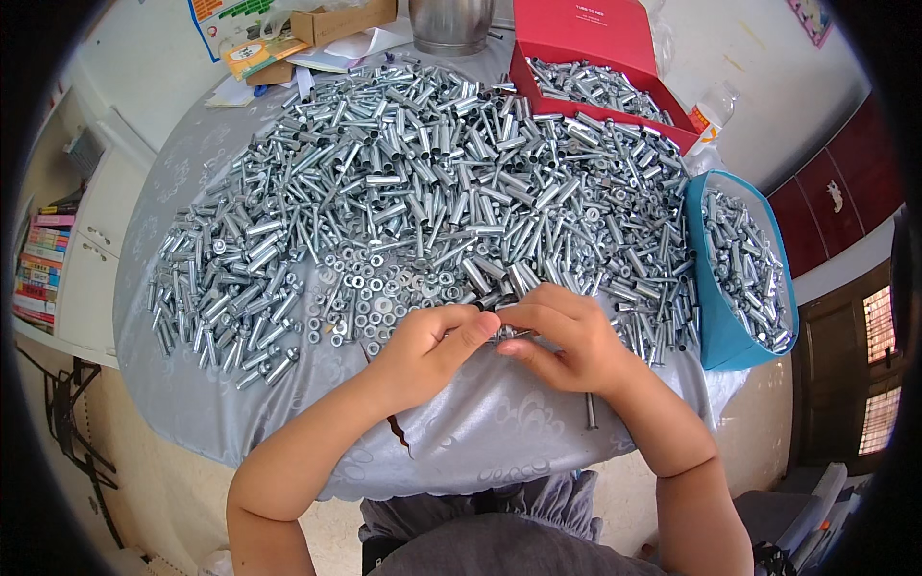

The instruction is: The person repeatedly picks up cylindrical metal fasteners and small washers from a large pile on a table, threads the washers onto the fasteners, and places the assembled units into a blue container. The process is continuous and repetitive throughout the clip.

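Observation:
My left hand [423, 353] and my right hand [569, 336] meet at the near edge of a big heap of metal parts. Between their fingertips is a small shiny bolt [509, 332] with what looks like a nut or washer on it; the fingers cover much of it. Both hands are pinched closed. Just beyond them lie loose nuts and washers [360, 298]. The heap [423, 154] behind is made of silvery sleeves and bolts. A single bolt [592, 413] lies on the cloth beside my right wrist.
A red box [663, 106] of metal parts stands at the back right. On the right edge sits a blue fabric bin [725, 336] of bolts. A metal pot [449, 24], cardboard and papers are at the back. The grey tablecloth [490, 432] has a tear near my left forearm.

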### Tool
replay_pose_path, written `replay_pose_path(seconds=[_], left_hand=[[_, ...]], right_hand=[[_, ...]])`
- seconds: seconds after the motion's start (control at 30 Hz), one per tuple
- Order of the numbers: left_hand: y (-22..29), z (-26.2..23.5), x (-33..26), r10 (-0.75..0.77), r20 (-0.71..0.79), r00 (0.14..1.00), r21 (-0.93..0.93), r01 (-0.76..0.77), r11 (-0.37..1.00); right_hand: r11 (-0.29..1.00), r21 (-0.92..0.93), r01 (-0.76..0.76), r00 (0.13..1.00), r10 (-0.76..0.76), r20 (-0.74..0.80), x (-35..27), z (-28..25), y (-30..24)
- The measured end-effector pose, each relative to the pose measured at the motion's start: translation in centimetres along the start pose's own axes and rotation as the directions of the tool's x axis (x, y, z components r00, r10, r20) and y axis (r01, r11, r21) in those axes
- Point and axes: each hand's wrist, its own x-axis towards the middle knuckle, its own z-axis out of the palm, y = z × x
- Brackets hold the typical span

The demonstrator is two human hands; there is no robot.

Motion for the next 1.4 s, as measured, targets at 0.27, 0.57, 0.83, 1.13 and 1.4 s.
replay_pose_path(seconds=[0.27,0.57,0.83,1.13,1.4], left_hand=[[0.0,0.1,0.1,0.074,0.006,0.997,0.058,-0.075,0.996],[0.1,0.1,0.0,0.023,0.032,0.999,0.076,-0.025,0.997],[0.1,0.1,0.0,0.037,0.015,0.999,0.067,-0.038,0.997],[-0.1,0.4,0.0,0.094,-0.008,0.996,0.094,-0.093,0.991],[0.1,0.2,-0.2,0.081,0.016,0.997,0.137,-0.082,0.987]], right_hand=[[0.996,-0.01,0.088,0.996,-0.088,0.015,0.2,-0.1,0.2],[0.998,-0.008,0.055,0.998,-0.056,-0.041,0.3,-0.2,-0.1],[0.999,0.006,0.035,0.999,-0.034,-0.026,0.3,-0.1,-0.2],[0.996,0.084,-0.03,1.0,0.029,0.009,0.1,-0.2,-0.6],[0.996,0.089,-0.007,1.0,0.006,0.005,0.3,-0.5,-0.6]])
